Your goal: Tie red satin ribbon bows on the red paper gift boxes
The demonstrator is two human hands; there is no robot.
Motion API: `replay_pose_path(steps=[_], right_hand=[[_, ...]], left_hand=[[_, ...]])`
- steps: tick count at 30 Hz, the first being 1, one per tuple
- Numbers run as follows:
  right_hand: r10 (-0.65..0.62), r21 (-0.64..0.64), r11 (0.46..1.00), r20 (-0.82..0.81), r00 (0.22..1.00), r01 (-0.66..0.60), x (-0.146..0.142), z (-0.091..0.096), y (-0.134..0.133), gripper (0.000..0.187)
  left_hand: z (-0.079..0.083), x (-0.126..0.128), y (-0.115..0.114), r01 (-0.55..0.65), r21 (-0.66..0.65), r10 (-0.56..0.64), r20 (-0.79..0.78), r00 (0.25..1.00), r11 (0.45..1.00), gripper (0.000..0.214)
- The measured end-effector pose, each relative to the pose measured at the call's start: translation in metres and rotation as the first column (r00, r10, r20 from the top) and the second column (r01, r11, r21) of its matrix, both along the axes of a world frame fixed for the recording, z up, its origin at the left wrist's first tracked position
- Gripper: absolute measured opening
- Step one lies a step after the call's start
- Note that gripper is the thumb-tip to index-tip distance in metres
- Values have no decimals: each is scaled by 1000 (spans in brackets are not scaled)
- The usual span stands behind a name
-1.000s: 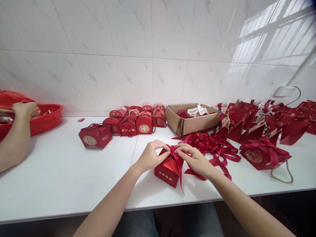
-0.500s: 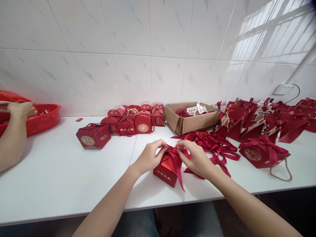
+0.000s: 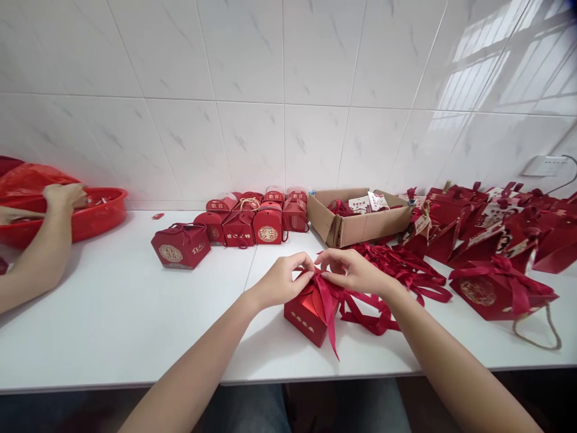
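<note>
A white tiled wall backs the white worktop (image 3: 112, 313). Near the middle of its front edge I see my left hand (image 3: 282, 282) and right hand (image 3: 356, 273) over a small red box (image 3: 306, 310). The fingers of both pinch the dark red ribbon (image 3: 331, 304) at its top, and they hide the knot. At the far left a co-worker's hand (image 3: 67, 195) is at a red basin (image 3: 101, 210), which the frame partly cuts off.

1. Cut off by the left edge: far side of red basin (image 3: 107, 209).
2. Hidden under left hand (image 3: 282, 282) and right hand (image 3: 356, 273): knot of ribbon (image 3: 330, 305) on gift box (image 3: 311, 300).
3. Too small to read: gold lettering (image 3: 303, 315).
</note>
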State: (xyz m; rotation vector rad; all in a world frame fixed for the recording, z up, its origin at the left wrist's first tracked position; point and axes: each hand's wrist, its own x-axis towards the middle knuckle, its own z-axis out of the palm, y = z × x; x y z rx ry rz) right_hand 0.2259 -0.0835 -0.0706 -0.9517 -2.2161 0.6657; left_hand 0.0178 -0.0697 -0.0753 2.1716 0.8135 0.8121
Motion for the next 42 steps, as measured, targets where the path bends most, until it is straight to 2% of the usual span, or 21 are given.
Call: replay_pose_path(steps=[5, 11, 14, 21, 27, 31, 36, 40, 42], right_hand=[[66, 8, 998, -35, 997, -66, 2, -4, 0, 16], [103, 162, 982, -58, 993, -92, 5, -20, 2, 33], [144, 197, 971, -42, 989, -133, 7, -25, 4, 40], [151, 269, 952, -6, 988, -144, 2, -26, 1, 35], [171, 294, 941, 19, 985, -169, 3, -28, 0, 36], [158, 309, 938, 21, 987, -157, 3, -29, -1, 36], [93, 317, 946, -70, 993, -67, 5, -29, 0, 36], [38, 223, 975, -94, 995, -16, 11, -23, 1, 16], [16, 188, 982, -82, 996, 0, 14, -21, 2, 5]], left_hand=[[10, 1, 7, 62, 20, -61, -42, 997, 998, 8], [15, -2, 8, 57, 45, -53, -96, 994, 997, 9], [13, -1, 7, 18, 113, -2, -138, 990, 993, 12], [12, 0, 4, -9, 328, 73, -185, 980, 945, 20], [8, -5, 9, -13, 432, 123, -226, 966, 902, 21], [4, -9, 11, -1, 401, 106, -238, 965, 916, 17], [2, -9, 8, 3, 280, 51, -185, 981, 960, 12], [1, -10, 8, 23, 211, 11, -161, 987, 977, 2], [2, -10, 8, 43, 178, -15, -156, 988, 983, 4]])
